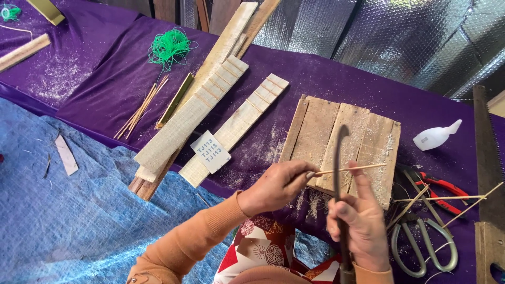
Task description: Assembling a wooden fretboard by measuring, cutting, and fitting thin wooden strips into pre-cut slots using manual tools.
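While left hand fingers pinch a thin bamboo stick, right hand upright, gripping curved knife

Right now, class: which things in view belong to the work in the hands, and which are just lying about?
In hand: thin stick, pinched by left hand; curved dark blade, gripped by right hand; wooden board beneath.

Lying about: green cord, shears, white bottle, saw, notched slats.

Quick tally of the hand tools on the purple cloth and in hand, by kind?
Curved knife, in right hand: 1
Shears: 1
Red-handled pliers: 1
Saw: 1
Total: 4
Left hand holds a thin bamboo stick, not counted.
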